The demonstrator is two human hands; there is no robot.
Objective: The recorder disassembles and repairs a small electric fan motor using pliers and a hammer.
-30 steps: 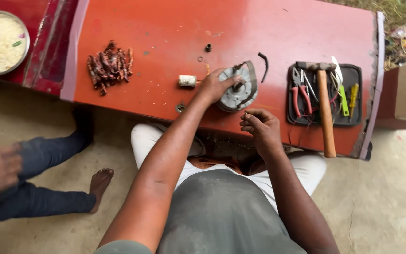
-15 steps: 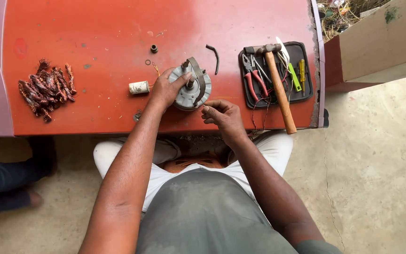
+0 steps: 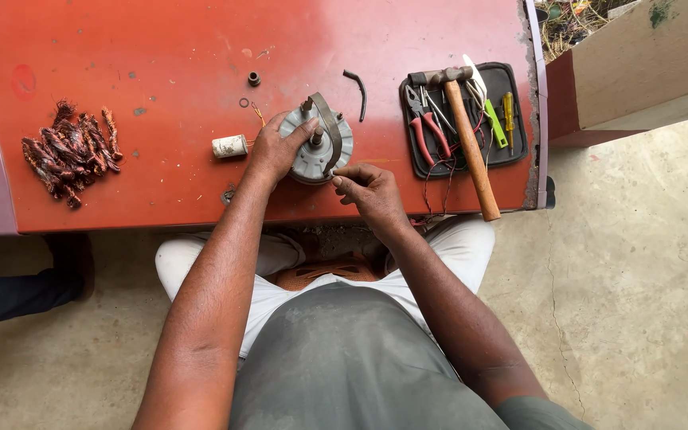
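The round metal motor (image 3: 318, 147) sits on the red table (image 3: 121, 48), near its front edge. It looks heavy, hard and smooth, so its thick rim seems the best place to grip. The left hand (image 3: 276, 149) lies spread over it. The right hand (image 3: 368, 191) pinches its edge with pressed fingertips.

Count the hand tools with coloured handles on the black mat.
2 that I can tell: red-handled pliers at the black mat's left side and a green-handled screwdriver right of the wooden-handled hammer. A yellow-handled tool beside it would make 3; others may be hidden underneath.
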